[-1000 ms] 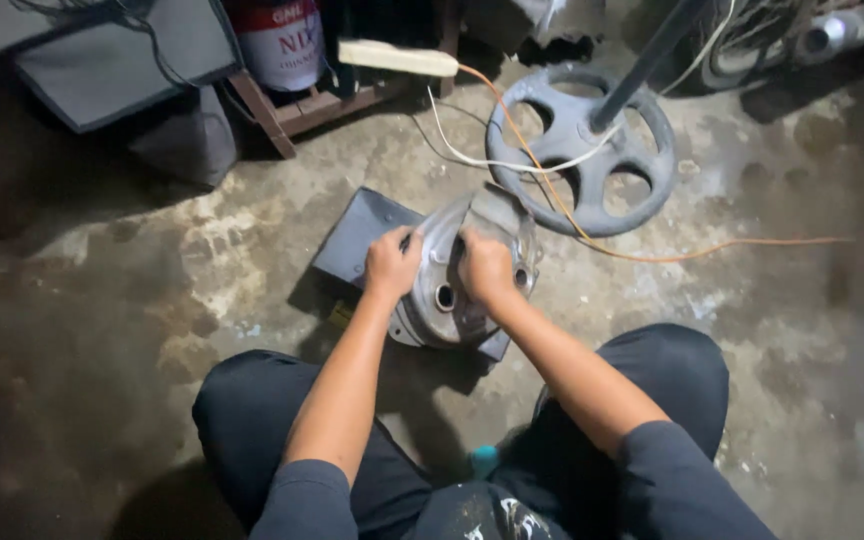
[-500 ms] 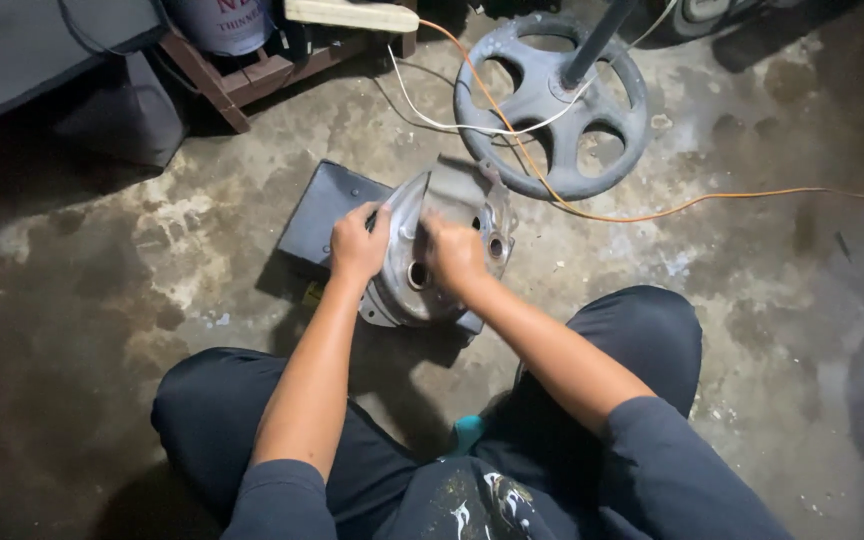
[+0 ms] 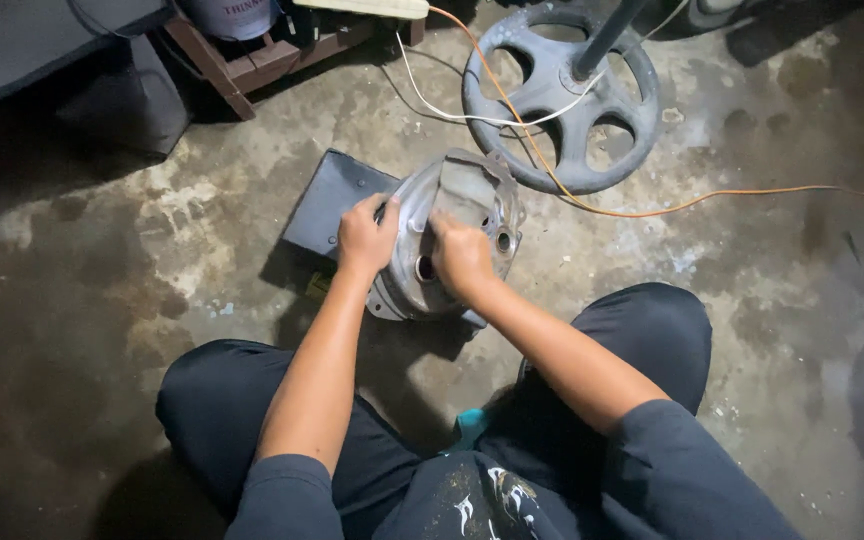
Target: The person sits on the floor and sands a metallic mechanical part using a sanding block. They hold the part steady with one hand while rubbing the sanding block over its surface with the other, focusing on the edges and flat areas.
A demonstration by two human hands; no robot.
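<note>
Hands first: our left hand (image 3: 365,236) and right hand (image 3: 460,256) both grip the grey metal housing (image 3: 457,205) on the concrete floor (image 3: 102,260).

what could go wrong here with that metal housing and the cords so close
The metal housing sits partly on a dark flat block, so it might rock or slide off under both hands. The left hand grips its rim, where an edge could nick fingers. The orange cord runs close behind and might snag.

Engine cover (image 3: 457,225): dull grey cast metal, under both hands. Slab (image 3: 330,200) beneath: dark, matt. Floor (image 3: 102,270): rough stained concrete.
</note>
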